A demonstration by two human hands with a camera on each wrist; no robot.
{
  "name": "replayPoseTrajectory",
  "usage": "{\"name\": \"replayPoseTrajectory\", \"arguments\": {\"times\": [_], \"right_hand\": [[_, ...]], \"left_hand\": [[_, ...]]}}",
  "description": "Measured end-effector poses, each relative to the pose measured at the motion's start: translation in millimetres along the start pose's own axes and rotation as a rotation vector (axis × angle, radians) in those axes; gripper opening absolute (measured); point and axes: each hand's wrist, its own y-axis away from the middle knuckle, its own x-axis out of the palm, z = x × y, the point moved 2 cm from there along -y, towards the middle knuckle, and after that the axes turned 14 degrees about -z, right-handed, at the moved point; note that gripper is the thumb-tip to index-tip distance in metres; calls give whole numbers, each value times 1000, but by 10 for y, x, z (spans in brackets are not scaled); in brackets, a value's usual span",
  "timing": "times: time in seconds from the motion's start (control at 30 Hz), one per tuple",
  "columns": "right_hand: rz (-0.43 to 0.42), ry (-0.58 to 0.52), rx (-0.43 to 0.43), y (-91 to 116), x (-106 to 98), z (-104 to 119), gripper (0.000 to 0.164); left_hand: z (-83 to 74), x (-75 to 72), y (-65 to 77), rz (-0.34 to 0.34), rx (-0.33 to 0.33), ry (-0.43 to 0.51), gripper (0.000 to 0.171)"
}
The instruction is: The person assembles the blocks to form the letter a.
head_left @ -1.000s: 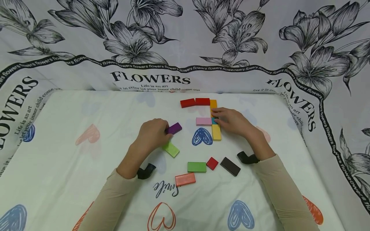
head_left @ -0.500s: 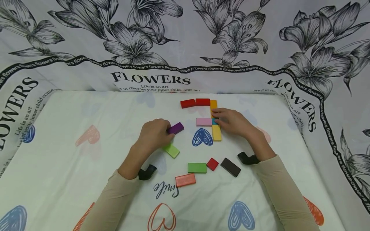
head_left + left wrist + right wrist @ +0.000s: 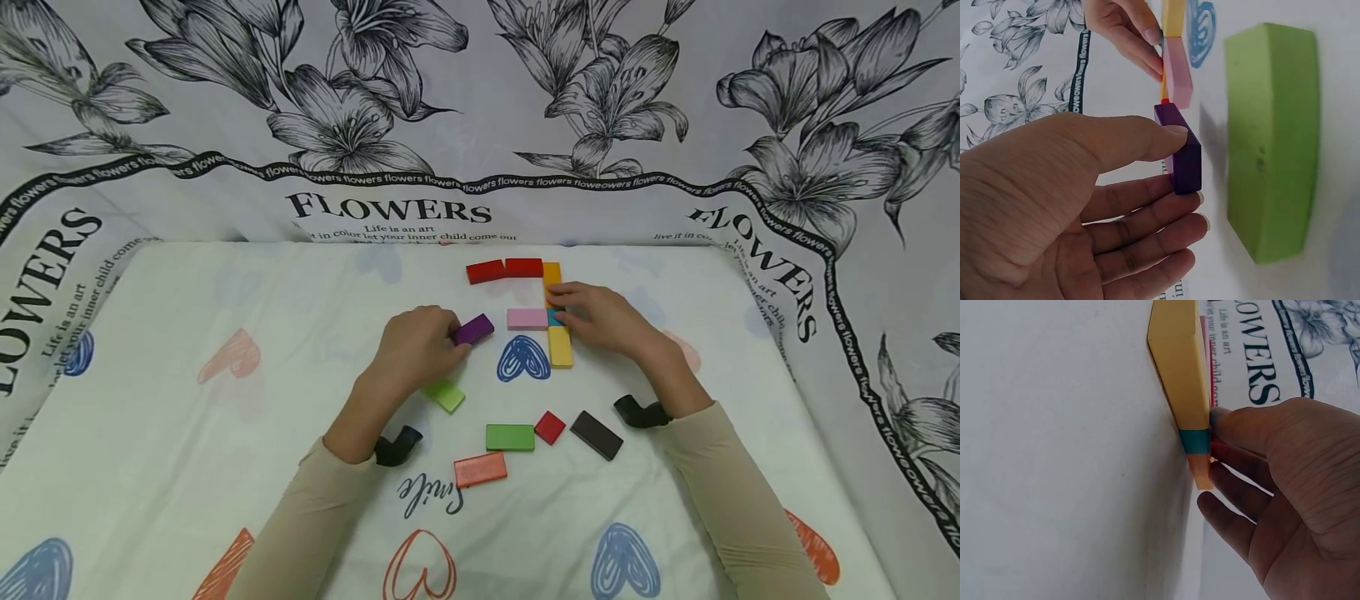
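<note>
With your left hand (image 3: 420, 343) you are holding the glossy purple rectangular block (image 3: 475, 331), its grip clamped between thumb and fingers, left of the pale-pink rectangular block (image 3: 527, 319). Your right hand (image 3: 600, 317) is resting against the small blue block (image 3: 554, 317) and the orange rectangular block (image 3: 552, 272), its grip apart. Swinging the purple one too far right could be jarring the pink one; pressing hard on the right could be skewing the blue one. The white floral backdrop (image 3: 480, 108) is showing "FLOWERS" and "Life is an art" (the heart-printed white cloth (image 3: 112, 417) is carrying an upside-down "Smile"). No brand is showing.
</note>
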Motion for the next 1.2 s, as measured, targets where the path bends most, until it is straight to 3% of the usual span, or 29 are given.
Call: {"name": "replayPoseTrajectory", "arguments": {"times": [0.37, 0.63, 1.2], "right_hand": [[-8, -3, -32, -18, -1, 10, 43], [8, -1, -9, -16, 10, 12, 43], [7, 11, 19, -7, -5, 25, 44]], "left_hand": [[-81, -20, -128, -22, 26, 6, 25], [-126, 53, -190, 41, 20, -8, 26], [-112, 158, -232, 49, 48, -58, 28]]}}
